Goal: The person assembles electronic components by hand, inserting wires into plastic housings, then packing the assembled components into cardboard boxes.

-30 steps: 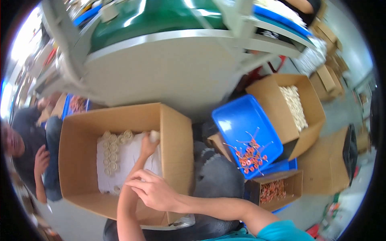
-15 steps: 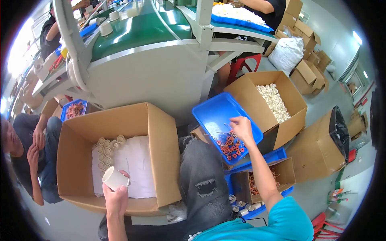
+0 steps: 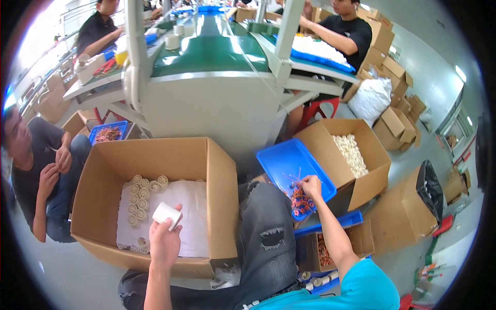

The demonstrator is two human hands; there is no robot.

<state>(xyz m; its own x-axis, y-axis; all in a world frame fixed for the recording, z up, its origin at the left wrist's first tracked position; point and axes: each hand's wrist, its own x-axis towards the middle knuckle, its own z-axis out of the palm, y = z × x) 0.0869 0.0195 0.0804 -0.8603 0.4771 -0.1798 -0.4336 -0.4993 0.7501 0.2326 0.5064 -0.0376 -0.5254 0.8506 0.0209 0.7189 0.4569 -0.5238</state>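
Over the carton (image 3: 222,196), left hand (image 3: 164,241) clamped on plain white cylinder (image 3: 166,212); right hand (image 3: 312,187) at wires (image 3: 299,199), grip unclear.

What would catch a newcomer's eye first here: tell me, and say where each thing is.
Likely first is the big open cardboard box at lower left, with the left hand holding a white cylinder above it. Next comes the bright blue tray right of centre, where the right hand is at a heap of reddish wired parts. Beyond them, at top centre, runs a glossy green belt.
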